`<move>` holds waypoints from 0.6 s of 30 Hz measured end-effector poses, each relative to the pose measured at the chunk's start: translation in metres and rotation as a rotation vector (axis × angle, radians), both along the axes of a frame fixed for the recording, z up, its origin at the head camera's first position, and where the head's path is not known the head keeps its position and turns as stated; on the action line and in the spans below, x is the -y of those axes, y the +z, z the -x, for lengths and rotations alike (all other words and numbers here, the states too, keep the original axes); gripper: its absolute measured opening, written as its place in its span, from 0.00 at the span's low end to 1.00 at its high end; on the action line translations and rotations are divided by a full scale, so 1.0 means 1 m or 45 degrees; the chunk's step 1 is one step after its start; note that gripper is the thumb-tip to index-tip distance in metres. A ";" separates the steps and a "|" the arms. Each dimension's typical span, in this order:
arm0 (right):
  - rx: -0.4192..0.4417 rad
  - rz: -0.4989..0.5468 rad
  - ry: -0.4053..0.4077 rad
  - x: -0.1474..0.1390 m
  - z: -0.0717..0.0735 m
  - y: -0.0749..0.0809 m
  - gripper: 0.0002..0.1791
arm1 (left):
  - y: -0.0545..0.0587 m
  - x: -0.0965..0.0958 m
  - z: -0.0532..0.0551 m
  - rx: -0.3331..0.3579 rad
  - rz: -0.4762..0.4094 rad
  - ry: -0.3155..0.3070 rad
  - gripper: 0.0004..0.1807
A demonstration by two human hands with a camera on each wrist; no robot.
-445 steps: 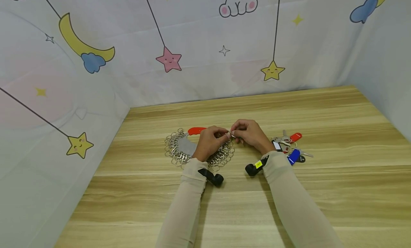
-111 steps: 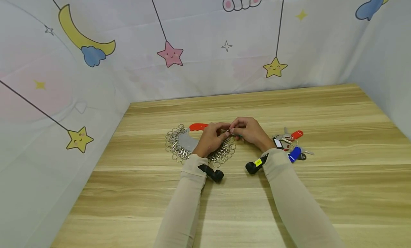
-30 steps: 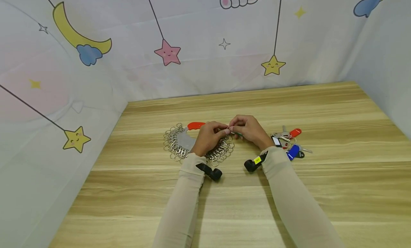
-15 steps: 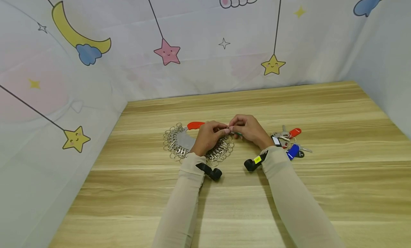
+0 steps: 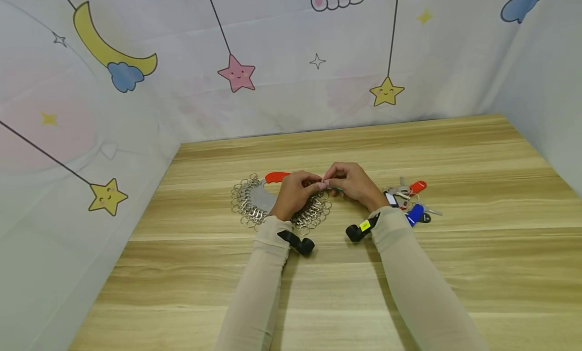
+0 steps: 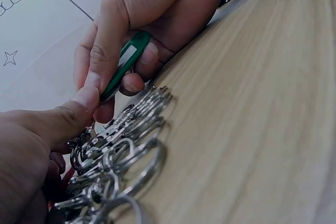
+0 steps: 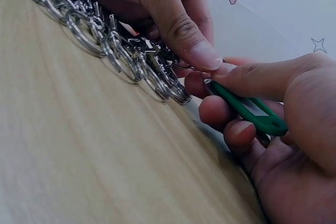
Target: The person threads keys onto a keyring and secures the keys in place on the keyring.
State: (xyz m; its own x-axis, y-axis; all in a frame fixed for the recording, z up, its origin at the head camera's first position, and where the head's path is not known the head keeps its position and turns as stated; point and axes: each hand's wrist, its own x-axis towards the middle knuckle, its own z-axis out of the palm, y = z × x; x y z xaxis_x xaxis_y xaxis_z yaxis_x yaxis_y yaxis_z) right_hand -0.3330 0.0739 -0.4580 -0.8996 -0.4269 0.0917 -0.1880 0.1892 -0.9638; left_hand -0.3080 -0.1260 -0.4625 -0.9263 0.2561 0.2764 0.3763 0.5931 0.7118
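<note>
My right hand (image 5: 352, 183) holds a green key tag (image 7: 251, 109) with a pale label, its thumb and fingertips at the tag's end. Against those fingertips, my left hand (image 5: 295, 193) pinches a small metal ring, mostly hidden between the two thumbs. Beneath the left hand lies a grey metal key-ring holder (image 5: 261, 197) with a red handle (image 5: 275, 177). Its curved edge carries many clips and key rings (image 5: 313, 215), partly covered by the hand. In the left wrist view, the rings (image 6: 149, 169) bunch just below the fingertips.
Right of the hands lie several keys with tags: a red tag (image 5: 418, 187), a blue tag (image 5: 415, 214), a black tag (image 5: 425, 218) and a white-labelled black tag (image 5: 391, 199). A printed cloth wall (image 5: 291, 108) rises behind the wooden table (image 5: 327, 290).
Green shows at the right fingers now, unlike 14.8 s ago. Over the last second, both hands stay in place with only slight fingertip shifts. The loose keys lie as before.
</note>
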 end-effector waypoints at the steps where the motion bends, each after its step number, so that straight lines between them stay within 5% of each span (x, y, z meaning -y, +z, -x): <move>1: 0.000 0.002 -0.011 0.000 0.000 0.000 0.02 | 0.000 0.000 0.000 -0.003 0.001 0.001 0.13; 6: -0.057 -0.005 -0.105 0.004 0.000 -0.002 0.03 | -0.003 0.001 0.001 -0.050 0.012 0.008 0.15; 13: -0.308 -0.171 -0.319 0.012 0.005 -0.004 0.06 | -0.003 0.003 -0.001 -0.075 -0.055 -0.006 0.15; 18: -0.314 -0.262 -0.320 0.011 0.006 -0.001 0.07 | -0.001 0.003 -0.003 -0.064 -0.161 -0.001 0.13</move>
